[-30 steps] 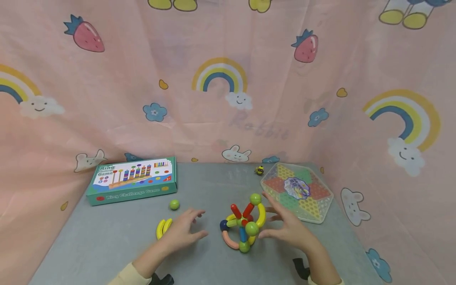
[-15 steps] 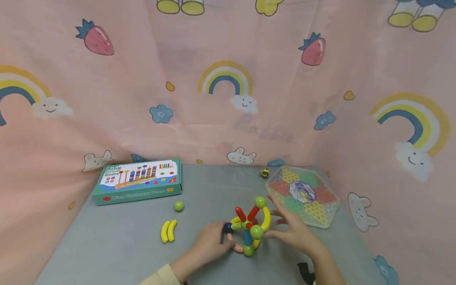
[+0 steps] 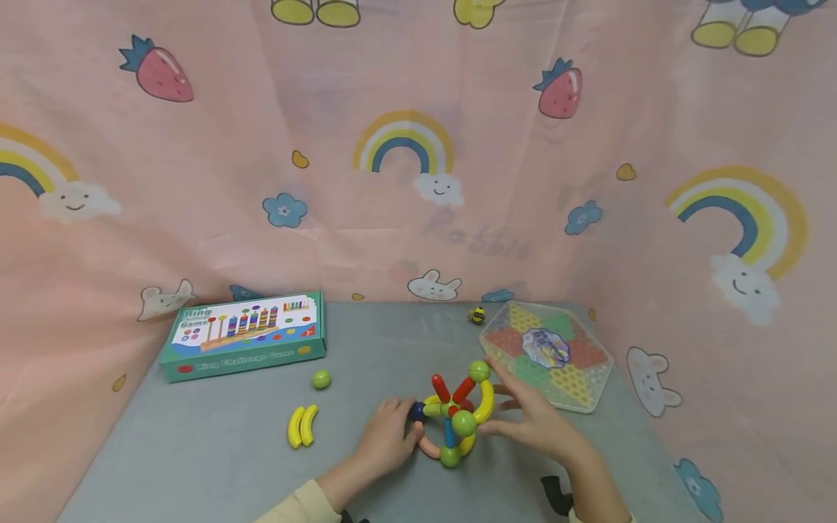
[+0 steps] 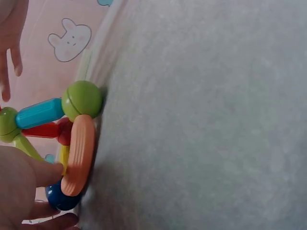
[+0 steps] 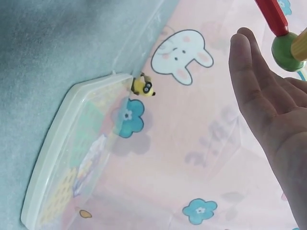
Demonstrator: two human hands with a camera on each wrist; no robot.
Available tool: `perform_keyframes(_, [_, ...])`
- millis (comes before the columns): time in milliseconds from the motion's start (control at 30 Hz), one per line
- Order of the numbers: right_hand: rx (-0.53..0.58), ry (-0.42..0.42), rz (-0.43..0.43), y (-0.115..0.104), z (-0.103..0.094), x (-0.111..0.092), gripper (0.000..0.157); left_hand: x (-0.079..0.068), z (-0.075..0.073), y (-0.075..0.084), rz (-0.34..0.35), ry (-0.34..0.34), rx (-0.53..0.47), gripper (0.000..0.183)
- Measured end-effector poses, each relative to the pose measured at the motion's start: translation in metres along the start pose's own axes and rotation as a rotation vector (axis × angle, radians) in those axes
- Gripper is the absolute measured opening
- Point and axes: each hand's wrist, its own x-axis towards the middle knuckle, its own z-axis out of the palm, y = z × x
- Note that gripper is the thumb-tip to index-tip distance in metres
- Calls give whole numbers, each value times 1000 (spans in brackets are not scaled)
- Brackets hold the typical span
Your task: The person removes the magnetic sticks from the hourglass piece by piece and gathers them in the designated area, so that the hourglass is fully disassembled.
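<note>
A magnetic ball-and-stick model (image 3: 450, 430) stands on the table, built of green, red and dark blue balls joined by straight and curved coloured sticks. My left hand (image 3: 387, 439) pinches its left corner, thumb and fingers about the dark blue ball (image 4: 62, 197). Beside that ball, the curved salmon-pink stick (image 4: 80, 155) runs along the tabletop to a green ball (image 4: 82, 99). On the model's right side, my right hand (image 3: 539, 421) has its fingers extended beside the yellow curved stick (image 3: 485, 404). Whether those fingers touch it I cannot tell.
Two yellow curved sticks (image 3: 302, 426) and a loose green ball (image 3: 321, 379) lie left of the model. A Ring Challenge Game box (image 3: 245, 356) is at the back left. Back right are a clear hexagonal game case (image 3: 532, 370) and a small bee figure (image 3: 477, 315).
My left hand has moved right from beside the yellow sticks to the model and taken hold of its dark blue ball corner. The right hand stays beside the model.
</note>
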Motion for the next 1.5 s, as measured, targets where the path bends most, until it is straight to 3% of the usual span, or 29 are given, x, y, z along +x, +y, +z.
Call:
perform_keyframes(233, [-19, 8, 31, -2, -1, -1, 106, 5, 4, 5, 0, 9, 12, 54])
perform_keyframes(500, [-23, 8, 45, -5, -1, -2, 102, 9, 5, -7, 103, 43, -67, 49])
perform_keyframes(633, [-12, 16, 48, -5, 0, -2, 98, 7, -11, -5, 147, 137, -135, 41])
perform_keyframes(800, [-16, 31, 63, -6, 2, -1, 97, -1, -48, 22, 296, 295, -243, 46])
perform_keyframes(867, [-21, 36, 48, -6, 3, -1, 97, -6, -63, 34, 363, 274, -287, 47])
perform_keyframes(967, [-21, 38, 8, -4, 4, 0, 94, -12, -78, 48, 430, 152, -346, 43])
perform_keyframes(1067, [-19, 41, -22, -3, 5, 0, 92, -17, -83, 58, 440, -2, -414, 41])
perform_keyframes(1167, [-19, 46, -20, -3, 5, 0, 94, -19, -81, 65, 440, -88, -419, 46])
perform_keyframes(1267, [-8, 46, -5, -3, 5, 0, 97, -18, -75, 68, 471, -73, -356, 46])
perform_keyframes(1400, [11, 42, 3, -4, 5, -1, 99, -17, -67, 70, 547, 29, -220, 41])
perform_keyframes(1500, [14, 42, -1, -4, 5, -2, 99, -15, -63, 72, 572, 68, -176, 36])
